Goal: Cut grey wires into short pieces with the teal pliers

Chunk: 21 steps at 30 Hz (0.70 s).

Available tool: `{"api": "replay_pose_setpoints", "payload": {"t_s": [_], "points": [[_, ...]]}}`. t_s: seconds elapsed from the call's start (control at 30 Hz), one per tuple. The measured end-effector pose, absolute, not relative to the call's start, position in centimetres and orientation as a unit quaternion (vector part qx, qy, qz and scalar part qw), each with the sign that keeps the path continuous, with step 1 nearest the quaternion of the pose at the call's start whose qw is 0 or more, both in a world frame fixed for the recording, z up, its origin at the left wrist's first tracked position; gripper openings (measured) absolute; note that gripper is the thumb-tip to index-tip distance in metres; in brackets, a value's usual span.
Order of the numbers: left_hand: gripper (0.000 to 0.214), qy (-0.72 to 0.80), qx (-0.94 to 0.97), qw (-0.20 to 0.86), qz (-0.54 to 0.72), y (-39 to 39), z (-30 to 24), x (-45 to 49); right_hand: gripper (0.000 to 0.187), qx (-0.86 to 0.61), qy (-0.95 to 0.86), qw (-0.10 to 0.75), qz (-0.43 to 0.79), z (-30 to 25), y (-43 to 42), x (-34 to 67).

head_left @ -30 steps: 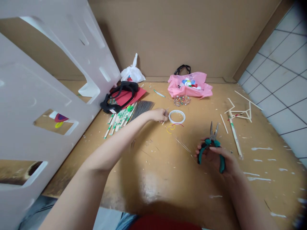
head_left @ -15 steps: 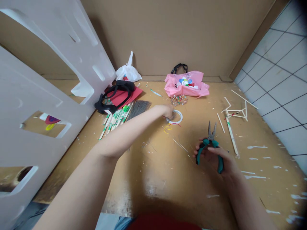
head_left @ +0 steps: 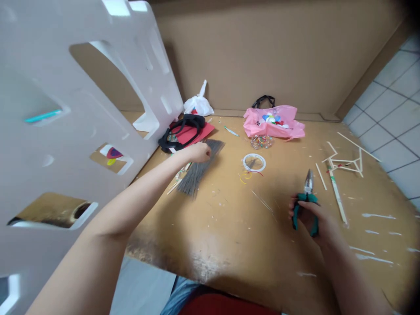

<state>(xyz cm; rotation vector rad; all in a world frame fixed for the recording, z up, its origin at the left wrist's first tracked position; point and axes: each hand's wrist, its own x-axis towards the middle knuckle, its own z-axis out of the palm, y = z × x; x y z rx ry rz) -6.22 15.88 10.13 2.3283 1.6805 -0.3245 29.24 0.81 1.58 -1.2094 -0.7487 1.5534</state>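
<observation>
Bristles [head_left: 196, 174] are lying slantwise under the left hand [head_left: 198, 152], its grip curling over them, clamped or not I cannot tell, while the right hand [head_left: 310, 218] is closing around green-handled pliers [head_left: 307, 197], well right of the bristles.

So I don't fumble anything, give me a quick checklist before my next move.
Right hand wrapped around the pliers: ok.
Pliers tips free of anything: ok.
Left hand gripping the bristle bundle: cannot tell, it sits at the bundle's end.
White ring lying flat, apart from both hands: ok.
Coloured wires beside the ring, untangled: cannot tell.
</observation>
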Motion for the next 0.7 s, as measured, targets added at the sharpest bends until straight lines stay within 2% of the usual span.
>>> {"api": "replay_pose_setpoints", "payload": {"t_s": [0.13,0.27,0.33,0.43,0.5,0.57,0.7], "points": [[0.020,0.607,0.778,0.103,-0.124,14.5,8.9,-9.2,0.028,-0.546,-0.296,0.514,0.592,1.2,1.3,29.3],[0.025,0.615,0.774,0.075,-0.131,13.0,6.7,-8.3,0.034,-0.587,-0.381,0.478,0.531,1.5,1.5,29.5],[0.027,0.614,0.774,0.069,-0.142,12.3,5.6,-7.2,0.036,-0.640,-0.471,0.399,0.458,1.9,1.8,29.7],[0.030,0.623,0.766,0.049,-0.151,11.6,4.3,-5.7,0.036,-0.721,-0.612,0.201,0.257,2.4,2.2,30.2],[0.030,0.630,0.761,0.043,-0.151,11.3,3.7,-5.2,0.036,-0.738,-0.655,0.098,0.130,2.5,2.4,30.6],[0.031,0.635,0.757,0.047,-0.148,11.3,3.3,-5.1,0.035,-0.729,-0.682,0.050,0.032,2.1,2.6,31.1],[0.033,0.652,0.744,0.066,-0.135,11.4,3.3,-5.4,0.035,-0.650,-0.752,0.050,-0.098,0.4,2.7,32.2]]}}
